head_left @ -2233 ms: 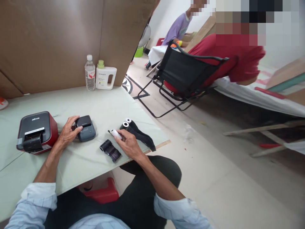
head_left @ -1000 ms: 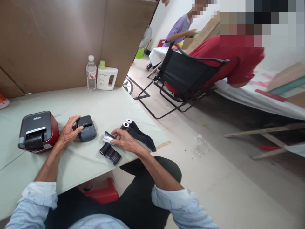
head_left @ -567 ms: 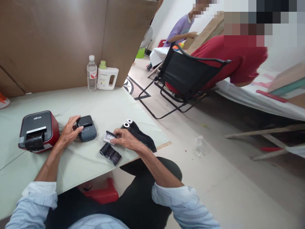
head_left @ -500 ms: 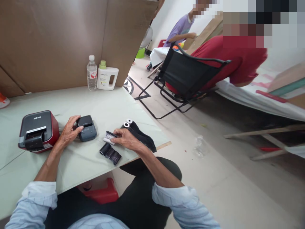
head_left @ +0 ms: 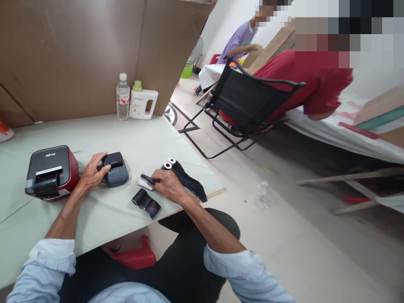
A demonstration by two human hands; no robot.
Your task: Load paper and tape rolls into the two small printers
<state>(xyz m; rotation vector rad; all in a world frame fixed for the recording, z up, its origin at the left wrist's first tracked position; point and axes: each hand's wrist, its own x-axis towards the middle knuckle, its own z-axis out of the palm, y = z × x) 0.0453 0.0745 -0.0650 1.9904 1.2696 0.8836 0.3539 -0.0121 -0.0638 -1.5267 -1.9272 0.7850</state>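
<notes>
My left hand [head_left: 92,173] grips the left side of a small dark blue-grey portable printer [head_left: 117,174] lying on the table, thumb on its top. To the right, my right hand [head_left: 168,184] pinches a small black flat piece [head_left: 147,179], its exact kind unclear. Just under that piece lies a small white roll [head_left: 144,184], close to my fingertips. Nearer me sits a glossy black paper roll [head_left: 146,203], partly unrolled. Behind my right hand are two black rolls with white cores [head_left: 168,165], their dark strips [head_left: 189,182] trailing toward the table's edge.
A red and black printer [head_left: 52,172] stands left of my left hand. Against the cardboard panel [head_left: 78,54] are a water bottle [head_left: 123,97] and a white jug [head_left: 143,104]. Beyond the table, a person in red sits in a black folding chair [head_left: 252,94]; another wears purple.
My right hand has turned the black piece, so its light patterned face no longer shows and its dark side does. My left hand stays on the small printer.
</notes>
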